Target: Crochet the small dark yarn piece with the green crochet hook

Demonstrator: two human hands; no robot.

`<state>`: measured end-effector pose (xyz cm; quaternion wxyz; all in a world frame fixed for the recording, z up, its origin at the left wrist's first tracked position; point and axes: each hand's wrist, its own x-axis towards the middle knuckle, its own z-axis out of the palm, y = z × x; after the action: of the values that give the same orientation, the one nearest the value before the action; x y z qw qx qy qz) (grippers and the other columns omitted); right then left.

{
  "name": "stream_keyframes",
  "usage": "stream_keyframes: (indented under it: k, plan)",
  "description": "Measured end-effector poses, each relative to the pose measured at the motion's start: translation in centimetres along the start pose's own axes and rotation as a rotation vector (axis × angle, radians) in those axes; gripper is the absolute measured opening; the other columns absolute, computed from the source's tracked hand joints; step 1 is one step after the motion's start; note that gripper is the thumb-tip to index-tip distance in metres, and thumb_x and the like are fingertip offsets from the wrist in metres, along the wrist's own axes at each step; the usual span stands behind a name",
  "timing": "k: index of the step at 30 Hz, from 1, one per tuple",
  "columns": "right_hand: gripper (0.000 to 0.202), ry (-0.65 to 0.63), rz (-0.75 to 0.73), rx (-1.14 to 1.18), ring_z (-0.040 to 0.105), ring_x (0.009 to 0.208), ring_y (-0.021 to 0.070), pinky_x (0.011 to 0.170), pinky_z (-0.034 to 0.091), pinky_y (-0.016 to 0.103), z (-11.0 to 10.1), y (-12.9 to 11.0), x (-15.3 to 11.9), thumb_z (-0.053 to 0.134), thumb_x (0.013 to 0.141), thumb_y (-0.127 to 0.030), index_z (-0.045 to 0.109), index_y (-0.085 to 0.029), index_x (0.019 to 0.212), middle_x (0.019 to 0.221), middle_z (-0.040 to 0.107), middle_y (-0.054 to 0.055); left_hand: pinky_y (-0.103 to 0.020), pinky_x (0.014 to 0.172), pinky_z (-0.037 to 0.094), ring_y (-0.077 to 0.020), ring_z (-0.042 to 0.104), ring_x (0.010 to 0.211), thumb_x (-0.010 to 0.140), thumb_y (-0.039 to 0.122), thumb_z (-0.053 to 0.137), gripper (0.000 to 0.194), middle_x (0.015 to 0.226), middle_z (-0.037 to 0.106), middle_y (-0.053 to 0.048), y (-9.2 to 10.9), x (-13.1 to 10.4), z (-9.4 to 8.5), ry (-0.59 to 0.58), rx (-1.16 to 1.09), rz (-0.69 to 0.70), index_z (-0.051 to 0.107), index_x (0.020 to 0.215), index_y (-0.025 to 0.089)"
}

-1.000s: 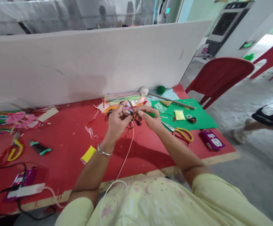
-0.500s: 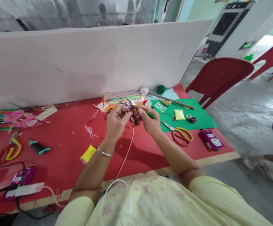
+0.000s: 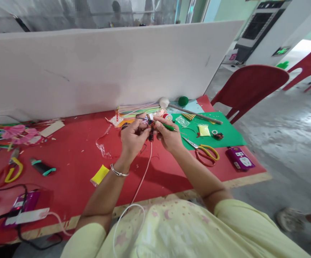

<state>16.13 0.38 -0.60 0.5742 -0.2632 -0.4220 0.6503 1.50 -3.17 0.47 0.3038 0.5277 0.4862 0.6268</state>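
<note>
My left hand (image 3: 136, 135) pinches a small dark, multicoloured piece of yarn work (image 3: 151, 125) over the middle of the red table. My right hand (image 3: 168, 136) is closed round a green-handled crochet hook (image 3: 169, 127), its fingertips against the same piece. A thin shaft sticks out past the right hand; the end at the yarn is hidden by fingers. A dark strand runs over the left fingers. Just right of my right hand lie scissors (image 3: 207, 154) with red and yellow handles.
On the green sheet (image 3: 230, 138) lie a yellow packet (image 3: 204, 130) and a small dark yarn piece (image 3: 219, 135). Purple power boxes (image 3: 239, 158) sit at both sides. A white board (image 3: 96, 71) stands behind the table. Left are a cutter (image 3: 44, 167) and pink pieces (image 3: 19, 134).
My right hand and the hook have shifted slightly left and up, closer to the left hand. The yarn piece is turned a little and more covered by fingers.
</note>
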Motion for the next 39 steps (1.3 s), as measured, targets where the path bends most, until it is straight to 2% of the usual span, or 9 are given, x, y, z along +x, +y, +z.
stream_keyframes:
  k: [3,6,9,13,17,21,25,33,39]
  plan:
    - [0.043,0.049,0.065,0.076,0.073,0.065,0.0116,0.048,0.054,0.017,0.4,-0.4,0.0,0.099,0.06,-0.043,0.084,-0.023,0.094,0.075,0.077,-0.001,-0.022,0.066,0.056,-0.0121,0.067,0.073,0.073,0.024,0.083,0.049,0.089,0.077,0.0,0.0,0.0,0.1,0.013,-0.044,-0.018,0.078,0.121,0.023]
    - [0.042,0.056,0.087,0.113,0.075,0.068,0.0129,0.058,0.062,0.021,0.5,-0.6,0.0,0.1,0.059,-0.042,0.084,-0.021,0.091,0.078,0.079,0.0,-0.019,0.047,0.043,-0.0094,0.06,0.06,0.071,0.027,0.085,0.045,0.085,0.075,-0.001,0.5,0.2,0.0,-0.015,-0.225,-0.147,0.079,0.116,0.021]
    - [0.04,0.038,0.07,0.129,0.074,0.067,0.0124,0.062,0.064,0.022,0.5,-0.3,0.0,0.099,0.062,-0.041,0.083,-0.021,0.092,0.076,0.078,-0.001,-0.018,0.039,0.031,-0.006,0.049,0.05,0.068,0.028,0.087,0.043,0.079,0.071,0.001,1.2,0.4,0.0,-0.013,-0.359,-0.247,0.079,0.11,0.021]
    - [0.036,0.042,0.047,0.213,0.071,0.064,0.0093,0.057,0.061,0.017,0.3,0.2,0.3,0.098,0.065,-0.042,0.083,-0.022,0.091,0.073,0.076,-0.003,-0.017,0.038,0.025,-0.0033,0.043,0.048,0.057,0.019,0.091,0.047,0.078,0.072,0.001,1.6,0.7,-0.1,0.003,-0.447,-0.324,0.08,0.103,0.02]
    - [0.04,-0.146,0.133,0.203,0.07,0.059,0.009,0.055,0.061,0.016,-1.0,0.1,1.4,0.098,0.062,-0.048,0.082,-0.02,0.086,0.067,0.075,-0.003,-0.016,0.04,0.027,-0.0047,0.05,0.052,0.053,0.015,0.091,0.048,0.076,0.071,0.0,2.0,1.1,-0.8,-0.058,-0.467,-0.358,0.082,0.1,0.019]
    - [0.037,-0.383,0.171,0.01,0.072,0.059,0.0108,0.057,0.064,0.019,-3.0,-1.0,2.9,0.096,0.067,-0.046,0.082,-0.016,0.083,0.071,0.077,0.002,-0.018,0.049,0.042,-0.0086,0.058,0.06,0.056,0.015,0.091,0.045,0.072,0.07,0.0,2.0,1.5,-1.9,-0.166,-0.327,-0.279,0.083,0.101,0.017]
    - [0.028,-0.493,0.063,-0.207,0.075,0.068,0.0136,0.063,0.067,0.025,-3.8,-2.4,3.6,0.09,0.078,-0.042,0.085,-0.016,0.088,0.081,0.08,0.005,-0.022,0.06,0.049,-0.0116,0.062,0.066,0.062,0.016,0.088,0.045,0.075,0.073,-0.001,1.1,1.6,-2.5,-0.159,-0.121,-0.131,0.084,0.107,0.017]
    - [0.019,-0.474,-0.318,-0.507,0.074,0.08,0.0165,0.074,0.066,0.032,-3.4,-3.7,2.8,0.079,0.09,-0.04,0.086,-0.023,0.095,0.088,0.081,0.005,-0.024,0.057,0.046,-0.0116,0.056,0.061,0.065,0.016,0.082,0.03,0.079,0.076,-0.003,1.2,1.4,-1.3,0.0,0.073,0.009,0.083,0.095,0.018]
    - [0.017,-0.461,-0.485,-0.684,0.078,0.091,0.0218,0.089,0.064,0.04,-3.4,-3.9,2.6,0.075,0.094,-0.038,0.085,-0.026,0.1,0.095,0.083,0.007,-0.024,0.057,0.045,-0.0102,0.052,0.059,0.069,0.013,0.077,0.017,0.079,0.076,-0.002,1.2,1.3,-0.9,0.063,0.199,0.088,0.08,0.084,0.019]
